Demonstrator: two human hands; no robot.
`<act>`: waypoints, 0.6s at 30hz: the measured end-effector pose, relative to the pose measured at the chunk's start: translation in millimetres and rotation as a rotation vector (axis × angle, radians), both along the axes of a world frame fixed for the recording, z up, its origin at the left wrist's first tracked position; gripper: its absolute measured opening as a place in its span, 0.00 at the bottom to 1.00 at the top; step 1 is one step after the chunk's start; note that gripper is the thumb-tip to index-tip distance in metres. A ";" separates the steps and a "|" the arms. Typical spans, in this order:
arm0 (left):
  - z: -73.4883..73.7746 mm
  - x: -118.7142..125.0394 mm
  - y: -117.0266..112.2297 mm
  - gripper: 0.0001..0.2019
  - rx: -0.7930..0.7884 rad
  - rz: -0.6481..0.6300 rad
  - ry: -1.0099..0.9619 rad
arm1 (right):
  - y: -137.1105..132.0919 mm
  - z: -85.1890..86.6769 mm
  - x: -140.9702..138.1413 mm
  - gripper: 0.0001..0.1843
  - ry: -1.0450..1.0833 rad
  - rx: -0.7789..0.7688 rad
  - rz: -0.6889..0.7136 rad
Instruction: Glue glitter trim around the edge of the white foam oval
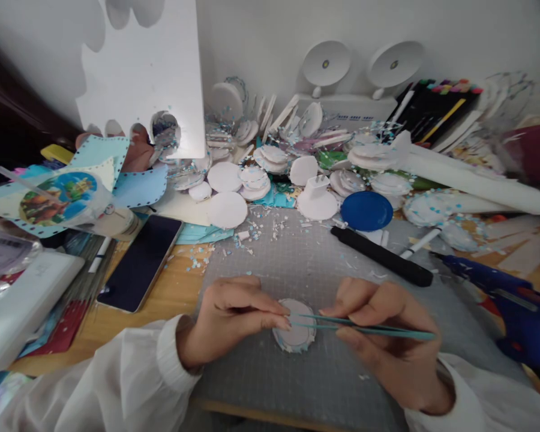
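My right hand [387,336] grips a pair of teal tweezers [378,330], with the two arms slightly apart and the tips pointing left. Those tips reach to the fingertips of my left hand [243,315], whose thumb and fingers are pinched together. Anything between the left fingers is too small or hidden to make out. Just below the fingertips and tweezer tips is a small round white disc [296,339], its rim ragged with white and pale blue bits. Under it lies a grey gridded cutting mat [270,384].
Several white discs [227,210] and foam pieces crowd the back, near a blue round lid [367,211]. A black pen-like tool [382,257] and a blue glue gun [513,306] lie right. On the left are a phone [141,261] and a plastic cup [85,204].
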State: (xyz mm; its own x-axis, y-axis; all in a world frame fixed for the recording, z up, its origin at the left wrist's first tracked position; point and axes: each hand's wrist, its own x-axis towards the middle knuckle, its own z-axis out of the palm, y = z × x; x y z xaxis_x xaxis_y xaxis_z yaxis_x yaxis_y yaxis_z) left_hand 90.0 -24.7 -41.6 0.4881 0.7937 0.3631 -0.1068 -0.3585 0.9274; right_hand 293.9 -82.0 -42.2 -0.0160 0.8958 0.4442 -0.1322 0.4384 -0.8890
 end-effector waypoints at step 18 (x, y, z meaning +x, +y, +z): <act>0.9 -0.2 0.9 0.09 0.036 -0.012 0.091 | 0.9 3.8 -1.7 0.07 0.087 -0.165 0.006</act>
State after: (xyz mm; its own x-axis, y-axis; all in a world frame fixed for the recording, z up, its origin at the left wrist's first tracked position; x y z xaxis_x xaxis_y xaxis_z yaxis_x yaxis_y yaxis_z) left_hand 89.7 -23.8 -40.7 0.5302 0.7746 0.3448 -0.0274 -0.3908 0.9201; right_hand 292.2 -81.1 -38.5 0.0101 0.9568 0.2907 -0.2140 0.2861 -0.9340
